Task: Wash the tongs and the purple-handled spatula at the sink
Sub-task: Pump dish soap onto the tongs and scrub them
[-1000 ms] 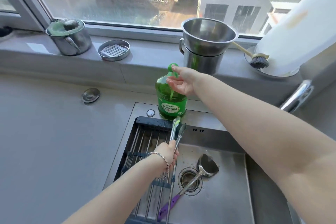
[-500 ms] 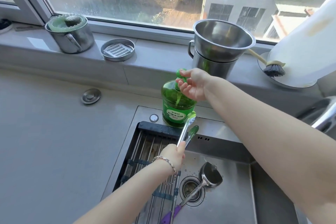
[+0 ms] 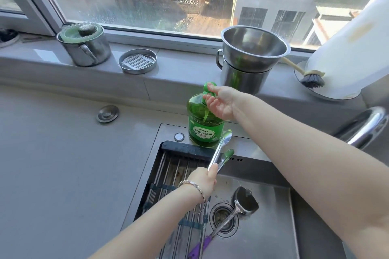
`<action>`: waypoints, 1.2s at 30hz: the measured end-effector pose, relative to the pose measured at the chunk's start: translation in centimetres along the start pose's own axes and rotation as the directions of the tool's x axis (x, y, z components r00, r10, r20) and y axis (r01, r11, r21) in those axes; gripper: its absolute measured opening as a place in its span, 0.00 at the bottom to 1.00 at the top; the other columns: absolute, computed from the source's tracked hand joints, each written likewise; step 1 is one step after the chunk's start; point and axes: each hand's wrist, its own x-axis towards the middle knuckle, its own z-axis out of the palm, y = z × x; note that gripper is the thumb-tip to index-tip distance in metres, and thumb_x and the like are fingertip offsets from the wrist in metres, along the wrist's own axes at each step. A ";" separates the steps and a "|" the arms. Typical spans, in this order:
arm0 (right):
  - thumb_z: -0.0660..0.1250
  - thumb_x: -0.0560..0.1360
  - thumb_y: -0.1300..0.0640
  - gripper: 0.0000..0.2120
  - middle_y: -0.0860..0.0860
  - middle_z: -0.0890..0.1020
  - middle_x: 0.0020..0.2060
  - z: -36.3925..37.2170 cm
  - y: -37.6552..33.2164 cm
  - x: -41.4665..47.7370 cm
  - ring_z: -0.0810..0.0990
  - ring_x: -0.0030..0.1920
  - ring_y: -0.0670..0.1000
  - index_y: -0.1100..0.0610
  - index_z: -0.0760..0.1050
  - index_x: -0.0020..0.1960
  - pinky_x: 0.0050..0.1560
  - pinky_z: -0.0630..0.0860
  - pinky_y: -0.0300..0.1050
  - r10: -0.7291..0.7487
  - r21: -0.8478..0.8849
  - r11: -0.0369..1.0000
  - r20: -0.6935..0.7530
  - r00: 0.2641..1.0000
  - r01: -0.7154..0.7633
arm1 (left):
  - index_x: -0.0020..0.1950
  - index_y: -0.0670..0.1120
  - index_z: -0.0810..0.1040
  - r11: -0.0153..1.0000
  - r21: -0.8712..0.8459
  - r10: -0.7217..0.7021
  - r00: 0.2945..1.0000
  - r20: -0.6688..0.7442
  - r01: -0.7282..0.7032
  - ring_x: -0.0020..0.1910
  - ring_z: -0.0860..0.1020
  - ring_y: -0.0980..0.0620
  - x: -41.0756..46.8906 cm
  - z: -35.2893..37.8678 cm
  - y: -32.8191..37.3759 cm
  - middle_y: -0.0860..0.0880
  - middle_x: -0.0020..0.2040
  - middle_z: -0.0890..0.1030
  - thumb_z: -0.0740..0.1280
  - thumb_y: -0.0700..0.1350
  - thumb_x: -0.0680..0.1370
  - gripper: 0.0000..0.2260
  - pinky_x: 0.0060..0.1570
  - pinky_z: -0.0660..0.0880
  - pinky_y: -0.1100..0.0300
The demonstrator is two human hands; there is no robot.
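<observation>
My left hand (image 3: 205,178) grips the metal tongs (image 3: 222,151) by the handle end, over the sink (image 3: 263,235). The tong tips point up toward the green soap bottle (image 3: 205,126) and stand slightly apart. My right hand (image 3: 221,102) rests on the bottle's green pump head (image 3: 208,88), fingers loosely curved over it, palm facing the camera. The purple-handled spatula (image 3: 229,218) lies in the sink basin, its metal blade by the drain (image 3: 223,218) and its purple handle at the bottom edge.
A dark roll-up drying rack (image 3: 174,176) covers the sink's left half. On the windowsill stand a steel mug (image 3: 86,47), a round strainer lid (image 3: 137,61), stacked steel pots (image 3: 250,59), a dish brush (image 3: 309,78) and a paper towel roll (image 3: 355,48). The faucet (image 3: 364,125) curves in at right.
The tong tips have risen closer to the soap bottle and spread slightly. My right hand stays on the pump head, its fingers now looser. The view shifted a little.
</observation>
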 end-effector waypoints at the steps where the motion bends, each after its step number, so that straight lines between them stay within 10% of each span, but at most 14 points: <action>1: 0.61 0.76 0.43 0.22 0.50 0.71 0.16 -0.2 0.3 -0.3 0.69 0.14 0.42 0.61 0.71 0.37 0.16 0.68 0.30 -0.005 0.010 1.000 0.007 1.000 0.005 | 0.33 0.46 0.68 1.000 0.022 0.006 1.000 -0.001 -0.006 0.26 0.65 0.53 -0.4 -0.1 0.2 0.51 0.29 0.68 0.49 0.56 0.81 0.22 0.31 0.63 0.62; 8: 0.54 0.81 0.56 0.18 0.58 0.81 0.38 -6.0 8.0 -6.7 0.82 0.38 0.55 0.64 0.77 0.41 0.40 0.82 0.42 -0.512 -0.207 0.852 -0.135 0.848 0.481 | 0.33 0.45 0.68 0.950 0.302 0.097 0.995 -0.026 -0.084 0.27 0.66 0.51 -3.6 0.6 1.2 0.49 0.30 0.70 0.52 0.57 0.80 0.22 0.39 0.67 0.59; 10: 0.54 0.81 0.56 0.16 0.53 0.83 0.46 -8.8 12.5 -8.4 0.81 0.50 0.51 0.60 0.80 0.47 0.56 0.77 0.47 -0.722 -0.558 0.567 0.019 0.692 0.606 | 0.36 0.44 0.70 0.924 0.369 0.108 0.994 0.001 -0.101 0.29 0.70 0.49 -4.8 1.5 1.8 0.47 0.33 0.73 0.52 0.56 0.81 0.21 0.39 0.68 0.57; 12: 0.52 0.81 0.51 0.19 0.49 0.81 0.56 -11.1 16.3 -9.7 0.73 0.62 0.43 0.59 0.78 0.58 0.67 0.65 0.45 -0.749 -0.781 0.035 0.392 0.534 0.624 | 0.51 0.39 0.76 0.902 0.423 0.097 0.995 0.003 -0.089 0.45 0.78 0.42 -5.8 2.9 2.4 0.40 0.47 0.80 0.55 0.51 0.81 0.17 0.47 0.73 0.53; 14: 0.47 0.81 0.44 0.26 0.52 0.77 0.63 -14.0 18.6 -9.3 0.66 0.68 0.46 0.60 0.72 0.65 0.70 0.57 0.46 -0.603 -0.767 -0.390 0.631 0.488 0.510 | 0.67 0.36 0.68 0.868 0.489 0.099 0.995 0.005 -0.089 0.59 0.75 0.40 -6.9 4.2 2.6 0.36 0.61 0.74 0.57 0.43 0.81 0.17 0.57 0.72 0.51; 15: 0.45 0.80 0.40 0.30 0.53 0.75 0.65 -15.3 18.8 -9.5 0.64 0.70 0.48 0.60 0.69 0.67 0.70 0.54 0.46 -0.580 -0.785 -0.433 0.619 0.529 0.444 | 0.67 0.37 0.67 0.847 0.524 0.092 0.996 0.020 -0.089 0.59 0.75 0.40 -7.6 4.7 2.8 0.37 0.60 0.75 0.56 0.44 0.81 0.17 0.56 0.72 0.51; 18: 0.41 0.77 0.33 0.39 0.57 0.72 0.68 -17.4 19.0 -10.4 0.59 0.73 0.50 0.63 0.66 0.69 0.73 0.49 0.47 -0.666 -0.886 -0.340 0.463 0.585 0.315 | 0.60 0.38 0.71 0.779 0.613 0.110 0.992 0.068 -0.129 0.55 0.77 0.40 -8.9 5.7 3.0 0.40 0.53 0.78 0.52 0.51 0.82 0.18 0.51 0.73 0.52; 23: 0.41 0.76 0.32 0.40 0.57 0.72 0.67 -16.4 21.0 -11.3 0.62 0.71 0.52 0.63 0.67 0.68 0.72 0.53 0.49 -0.588 -0.779 -0.539 0.620 0.520 0.319 | 0.68 0.41 0.64 0.692 0.700 0.124 0.985 0.121 -0.173 0.59 0.74 0.40 -9.4 7.5 2.4 0.40 0.59 0.71 0.61 0.44 0.79 0.18 0.56 0.72 0.51; 27: 0.39 0.75 0.31 0.43 0.58 0.71 0.68 -18.4 19.6 -12.4 0.60 0.72 0.52 0.65 0.66 0.69 0.72 0.49 0.47 -0.700 -0.892 -0.365 0.452 0.553 0.267 | 0.49 0.45 0.67 0.656 0.730 0.194 0.978 0.084 -0.192 0.53 0.77 0.42 -10.8 7.3 2.6 0.44 0.50 0.78 0.53 0.54 0.81 0.13 0.50 0.73 0.53; 32: 0.42 0.76 0.32 0.40 0.57 0.72 0.68 -17.6 21.2 -12.9 0.62 0.71 0.52 0.63 0.66 0.68 0.73 0.51 0.48 -0.571 -0.769 -0.570 0.623 0.535 0.287 | 0.64 0.42 0.66 0.665 0.719 0.185 0.977 0.105 -0.203 0.56 0.75 0.41 -10.9 8.5 2.0 0.41 0.58 0.73 0.57 0.47 0.81 0.14 0.50 0.72 0.53; 36: 0.40 0.76 0.32 0.41 0.58 0.71 0.68 -18.7 20.3 -13.1 0.63 0.72 0.54 0.64 0.67 0.69 0.73 0.49 0.49 -0.691 -0.874 -0.417 0.483 0.538 0.250 | 0.47 0.45 0.66 0.644 0.733 0.228 0.970 0.089 -0.219 0.51 0.78 0.42 -11.6 8.8 2.3 0.44 0.46 0.77 0.50 0.54 0.82 0.14 0.43 0.70 0.56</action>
